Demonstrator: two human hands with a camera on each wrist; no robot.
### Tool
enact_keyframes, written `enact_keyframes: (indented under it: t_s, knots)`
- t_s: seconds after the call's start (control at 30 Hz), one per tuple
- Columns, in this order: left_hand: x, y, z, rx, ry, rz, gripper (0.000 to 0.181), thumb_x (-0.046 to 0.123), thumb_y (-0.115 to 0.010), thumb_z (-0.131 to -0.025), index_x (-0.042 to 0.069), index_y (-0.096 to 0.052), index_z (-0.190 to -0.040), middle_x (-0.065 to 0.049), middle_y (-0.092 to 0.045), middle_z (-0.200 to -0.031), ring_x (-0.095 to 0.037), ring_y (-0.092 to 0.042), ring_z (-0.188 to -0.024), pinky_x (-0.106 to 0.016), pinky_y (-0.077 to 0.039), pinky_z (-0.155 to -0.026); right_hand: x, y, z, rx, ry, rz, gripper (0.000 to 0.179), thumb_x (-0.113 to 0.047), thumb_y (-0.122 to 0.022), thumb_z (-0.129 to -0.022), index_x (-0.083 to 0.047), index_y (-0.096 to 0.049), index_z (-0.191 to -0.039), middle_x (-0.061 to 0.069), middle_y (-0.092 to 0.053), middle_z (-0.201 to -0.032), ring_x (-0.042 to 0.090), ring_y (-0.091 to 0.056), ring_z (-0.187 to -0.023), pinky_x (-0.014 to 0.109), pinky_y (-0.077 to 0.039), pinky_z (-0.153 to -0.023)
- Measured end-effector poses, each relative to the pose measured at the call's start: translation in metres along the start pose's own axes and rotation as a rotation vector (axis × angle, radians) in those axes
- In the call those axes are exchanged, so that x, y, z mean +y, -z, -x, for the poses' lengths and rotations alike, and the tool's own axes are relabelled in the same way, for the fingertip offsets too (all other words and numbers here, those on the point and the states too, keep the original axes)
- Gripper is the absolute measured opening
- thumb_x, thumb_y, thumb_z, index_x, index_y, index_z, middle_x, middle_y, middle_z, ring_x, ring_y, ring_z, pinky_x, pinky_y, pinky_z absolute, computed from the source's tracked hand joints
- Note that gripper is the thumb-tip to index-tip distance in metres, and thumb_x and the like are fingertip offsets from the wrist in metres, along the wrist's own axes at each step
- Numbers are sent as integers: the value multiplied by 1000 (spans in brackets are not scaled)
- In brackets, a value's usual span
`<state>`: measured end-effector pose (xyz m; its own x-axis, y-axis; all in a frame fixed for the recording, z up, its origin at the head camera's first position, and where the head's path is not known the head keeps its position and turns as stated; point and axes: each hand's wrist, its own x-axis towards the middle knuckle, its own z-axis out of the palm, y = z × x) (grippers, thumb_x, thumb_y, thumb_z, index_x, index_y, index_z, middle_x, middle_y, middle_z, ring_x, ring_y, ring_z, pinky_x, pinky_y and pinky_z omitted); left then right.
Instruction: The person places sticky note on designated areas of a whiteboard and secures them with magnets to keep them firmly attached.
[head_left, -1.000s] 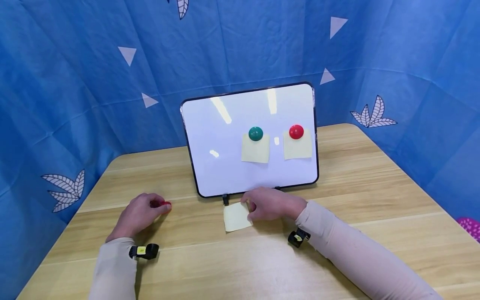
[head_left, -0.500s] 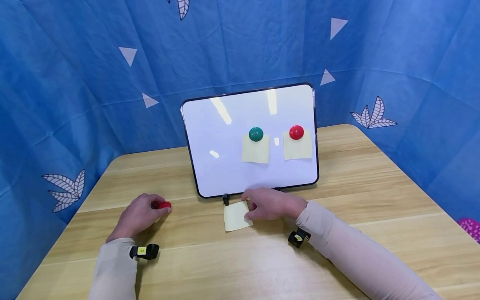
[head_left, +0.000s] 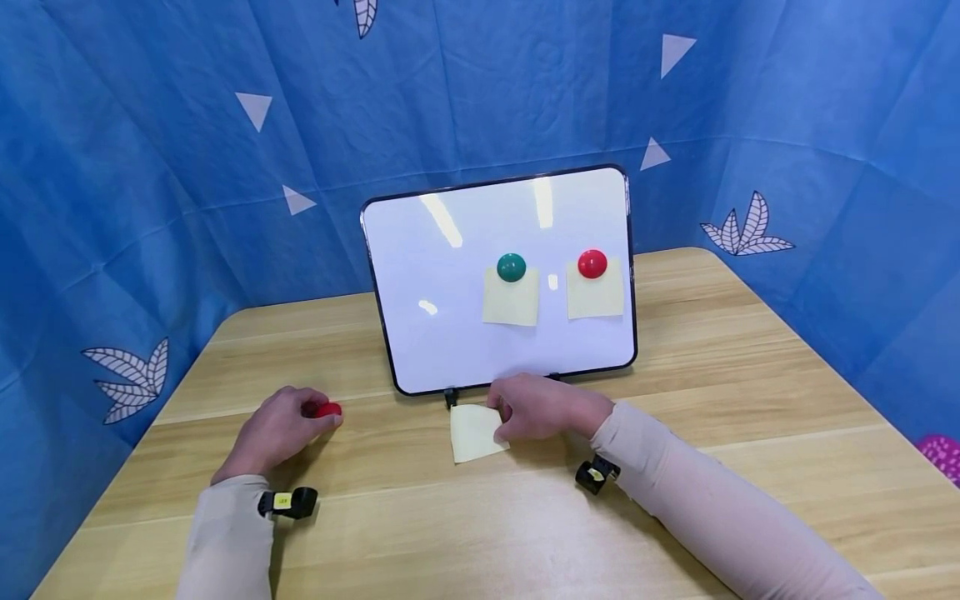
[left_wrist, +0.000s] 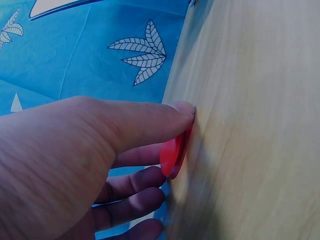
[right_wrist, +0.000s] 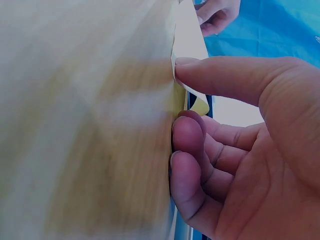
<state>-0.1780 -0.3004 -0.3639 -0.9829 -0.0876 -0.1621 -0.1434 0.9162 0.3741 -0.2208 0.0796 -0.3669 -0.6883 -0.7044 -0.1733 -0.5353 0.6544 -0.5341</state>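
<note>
My left hand (head_left: 279, 429) pinches a round red magnet (left_wrist: 172, 152) between thumb and fingers, low at the tabletop on the left. The magnet stands tilted on its edge in the left wrist view. With thumb and fingertips, my right hand (head_left: 542, 408) pinches the right edge of a pale yellow sticky note (head_left: 474, 435) in front of the whiteboard (head_left: 442, 333). A corner of the note curls up beside the thumb in the right wrist view. On the board, a green magnet (head_left: 512, 267) and another red magnet (head_left: 592, 264) each sit at the top of a yellow note.
The black-framed whiteboard leans back on small black feet (head_left: 451, 397) upon the wooden table (head_left: 420, 533). Behind and around the table hangs a blue curtain (head_left: 187, 167). A pink dotted thing (head_left: 941, 457) shows past the right table edge.
The sticky note has shifted slightly to the right with my right fingers. In my left fingers the red magnet has turned a little and shows more of itself than a second ago.
</note>
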Motion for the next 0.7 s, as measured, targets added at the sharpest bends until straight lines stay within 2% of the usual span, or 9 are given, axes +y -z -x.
enact_keyframes:
  t_s: [0.17,0.37,0.53,0.7]
  knots:
    - [-1,0,1,0,0,4,60,38,-81,-85,-2,-63,-126,-20,-59,-115,-35,-53,-98,-47,-51,-80,-1,1,1,-9,14,-14,25,-21,-79,-87,-16,-61,-103,-5,-59,-84,12,-55,-81,30,-48,-73]
    - [-2,-1,0,7,2,8,60,38,-81,-85,-1,-63,-126,-21,-58,-116,-35,-53,-99,-47,-51,-81,-1,1,0,14,104,17,24,-11,-73,-88,-10,-61,-108,-4,-55,-75,12,-52,-76,29,-46,-73]
    - [-3,-2,-1,14,0,7,60,36,-81,-85,-2,-63,-127,-21,-58,-117,-35,-53,-99,-48,-51,-82,-3,-1,0,17,99,17,28,-18,-77,-88,-11,-63,-112,-4,-55,-73,11,-51,-73,27,-44,-67]
    - [-2,-1,-1,12,0,8,60,36,-82,-84,-2,-63,-126,-22,-58,-116,-36,-53,-99,-48,-52,-81,-4,-4,0,8,97,29,23,-23,-79,-87,-15,-64,-103,-4,-54,-70,11,-49,-68,27,-39,-59]
